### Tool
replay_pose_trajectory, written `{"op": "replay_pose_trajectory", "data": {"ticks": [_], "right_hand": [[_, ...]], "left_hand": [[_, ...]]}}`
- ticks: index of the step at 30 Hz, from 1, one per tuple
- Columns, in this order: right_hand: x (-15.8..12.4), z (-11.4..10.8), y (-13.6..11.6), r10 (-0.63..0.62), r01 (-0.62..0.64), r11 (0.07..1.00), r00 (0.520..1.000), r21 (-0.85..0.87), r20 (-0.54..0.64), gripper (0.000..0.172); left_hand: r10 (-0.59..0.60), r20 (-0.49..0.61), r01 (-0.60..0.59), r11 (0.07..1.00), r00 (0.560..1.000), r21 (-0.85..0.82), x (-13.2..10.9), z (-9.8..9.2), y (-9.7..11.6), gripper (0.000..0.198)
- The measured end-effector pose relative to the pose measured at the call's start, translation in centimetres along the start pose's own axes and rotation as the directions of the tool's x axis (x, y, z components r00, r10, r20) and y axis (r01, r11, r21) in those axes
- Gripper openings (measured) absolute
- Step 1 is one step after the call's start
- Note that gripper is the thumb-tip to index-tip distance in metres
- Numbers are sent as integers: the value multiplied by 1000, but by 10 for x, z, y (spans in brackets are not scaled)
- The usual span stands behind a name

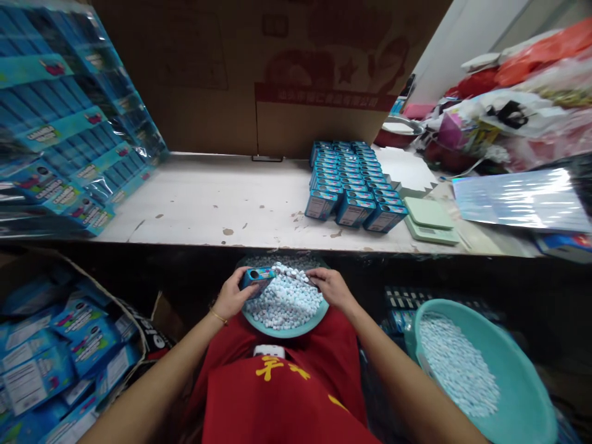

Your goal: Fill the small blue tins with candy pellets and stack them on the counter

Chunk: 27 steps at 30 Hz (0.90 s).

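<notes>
My left hand (234, 296) is wrapped round a small blue candy box (258, 279), tilted over the left side of a teal bowl (283, 333) in my lap. Small pale candies (284, 308) fill the bowl. My right hand (332, 287) pinches the end of what looks like a scoop, mostly covered by a heap of pale candies (291, 271). This heap reaches left, close to the box's top. The scoop's shape is largely hidden.
Rows of blue boxes (354, 182) stand on the white table (222, 197), beside a pale green scale (431, 221). Wrapped box packs (69, 129) rise at left above a carton of flat blue boxes (55, 351). A teal basin (518, 376) of candies sits at lower right.
</notes>
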State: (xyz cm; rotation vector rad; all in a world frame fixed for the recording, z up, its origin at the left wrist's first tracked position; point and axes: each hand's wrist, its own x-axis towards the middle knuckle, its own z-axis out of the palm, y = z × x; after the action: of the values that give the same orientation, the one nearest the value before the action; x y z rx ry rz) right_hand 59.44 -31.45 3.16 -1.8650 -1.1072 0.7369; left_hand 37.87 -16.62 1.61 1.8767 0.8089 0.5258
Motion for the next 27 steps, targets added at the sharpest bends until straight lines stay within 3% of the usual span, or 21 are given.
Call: {"op": "replay_pose_trajectory", "data": {"ticks": [2,5,10,13,17,20,23,25,27], "right_hand": [[3,-9,-17,-23,29,997,997,-76,76,25],[9,-17,-41,-12,65,945,986,-320,166,26],[17,-14,-86,107,107,694,963,-712,249,29],[20,0,-113,121,162,598,950,-785,288,27],[17,5,-133,55,233,568,946,-789,319,26],[6,-17,-116,42,210,557,959,-804,280,28],[-14,-39,-65,139,55,582,976,-811,167,31],[-28,-39,-25,225,-50,581,969,-813,101,31],[-39,-22,9,270,-105,589,960,-801,73,31]], "left_hand": [[23,35,-25,998,999,62,2,6,8,39],[39,67,-46,993,997,108,2,12,17,39],[85,69,-93,988,994,120,0,17,16,38],[115,79,-124,985,990,121,0,21,13,37],[109,70,-116,988,992,99,1,20,13,36],[48,34,-47,999,998,-11,3,10,9,38],[-72,-9,67,963,997,-260,4,-2,-2,42],[-194,-6,168,866,981,-471,4,-4,-13,42],[-313,48,271,723,949,-635,4,1,-21,39]]}}
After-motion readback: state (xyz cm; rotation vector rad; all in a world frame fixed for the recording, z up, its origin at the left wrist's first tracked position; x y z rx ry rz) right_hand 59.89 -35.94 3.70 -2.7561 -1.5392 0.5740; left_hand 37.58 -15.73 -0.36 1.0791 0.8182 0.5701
